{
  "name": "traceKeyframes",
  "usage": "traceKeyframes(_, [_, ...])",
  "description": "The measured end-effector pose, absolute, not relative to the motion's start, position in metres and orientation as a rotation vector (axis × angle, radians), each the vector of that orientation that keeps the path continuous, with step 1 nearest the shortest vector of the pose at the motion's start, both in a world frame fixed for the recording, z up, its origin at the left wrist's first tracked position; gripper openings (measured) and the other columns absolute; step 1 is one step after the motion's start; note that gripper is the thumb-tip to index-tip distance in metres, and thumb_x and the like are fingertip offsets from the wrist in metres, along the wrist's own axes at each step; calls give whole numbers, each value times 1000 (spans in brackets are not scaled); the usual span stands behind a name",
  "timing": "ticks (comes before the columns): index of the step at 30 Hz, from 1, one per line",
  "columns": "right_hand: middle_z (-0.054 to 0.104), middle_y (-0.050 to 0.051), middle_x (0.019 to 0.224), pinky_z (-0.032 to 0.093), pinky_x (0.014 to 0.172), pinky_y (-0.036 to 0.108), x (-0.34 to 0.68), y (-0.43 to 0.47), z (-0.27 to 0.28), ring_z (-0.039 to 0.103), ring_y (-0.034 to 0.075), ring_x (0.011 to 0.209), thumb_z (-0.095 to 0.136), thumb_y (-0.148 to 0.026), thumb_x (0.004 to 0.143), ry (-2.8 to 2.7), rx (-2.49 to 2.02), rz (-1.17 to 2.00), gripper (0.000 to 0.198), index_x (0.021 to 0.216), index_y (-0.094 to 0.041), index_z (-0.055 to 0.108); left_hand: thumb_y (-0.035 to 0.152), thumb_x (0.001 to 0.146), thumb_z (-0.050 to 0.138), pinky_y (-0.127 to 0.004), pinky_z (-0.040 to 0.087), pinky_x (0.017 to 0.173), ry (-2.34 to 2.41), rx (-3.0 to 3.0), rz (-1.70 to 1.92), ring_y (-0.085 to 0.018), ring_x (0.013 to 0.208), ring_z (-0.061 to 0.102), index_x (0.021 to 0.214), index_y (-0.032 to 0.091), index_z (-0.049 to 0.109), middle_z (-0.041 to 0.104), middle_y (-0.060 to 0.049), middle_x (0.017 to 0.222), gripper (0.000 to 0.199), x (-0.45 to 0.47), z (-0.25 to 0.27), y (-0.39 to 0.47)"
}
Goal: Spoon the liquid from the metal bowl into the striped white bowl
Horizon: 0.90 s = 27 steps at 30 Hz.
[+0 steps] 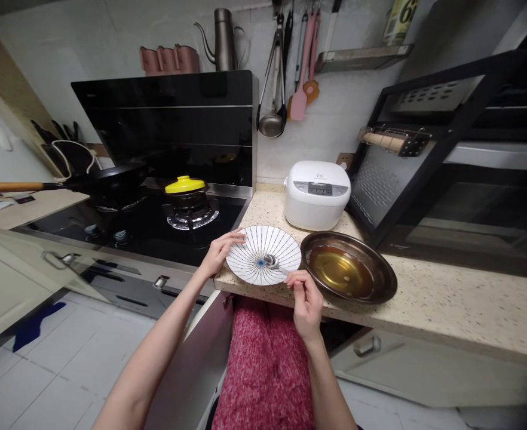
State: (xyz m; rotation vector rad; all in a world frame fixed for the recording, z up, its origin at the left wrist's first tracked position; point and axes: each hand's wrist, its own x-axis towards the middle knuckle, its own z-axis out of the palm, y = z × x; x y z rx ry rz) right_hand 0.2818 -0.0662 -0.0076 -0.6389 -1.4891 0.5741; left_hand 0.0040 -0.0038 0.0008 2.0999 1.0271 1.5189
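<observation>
A white plate (pixel 245 269) with dark lines running out from a blue centre lies near the counter's front edge. My left hand (pixel 218 254) holds its left rim, with the fingers over the edge. In a closed grip, my right hand (pixel 307 298) has the handle of a metal spoon (pixel 272 261), and the spoon's head rests near the middle of the plate. Right beside the plate is a wide metal bowl (pixel 382 272) of clear golden liquid.
Behind the plate stands a white rice cooker (pixel 317 206). To the left, the stove holds a small pot with a yellow lid (pixel 185 185) and a black wok (pixel 113 182) whose wooden handle sticks out. A cabinet door (pixel 187 370) hangs open beside my legs.
</observation>
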Motion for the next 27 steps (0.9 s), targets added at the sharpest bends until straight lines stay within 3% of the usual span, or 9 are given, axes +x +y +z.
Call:
traceKeyframes(16, [54,0,77,42,61,26,281,-67,-6,51,13,67,51,-37,103,-1211,-462,977,29,79,-22,56,56,103,42,-58,40,117,1016,2117,1514,-37,140,55,107,17,82,73,-16,128,55,3,0,-3])
traceKeyframes(27, [52,0,77,41,62,26,293,-71,5,49,13,68,55,-36,101,-1040,-446,803,27,79,-21,57,52,105,42,-57,40,118,1025,2130,1500,-36,141,55,108,17,81,72,-16,129,52,3,2,-5])
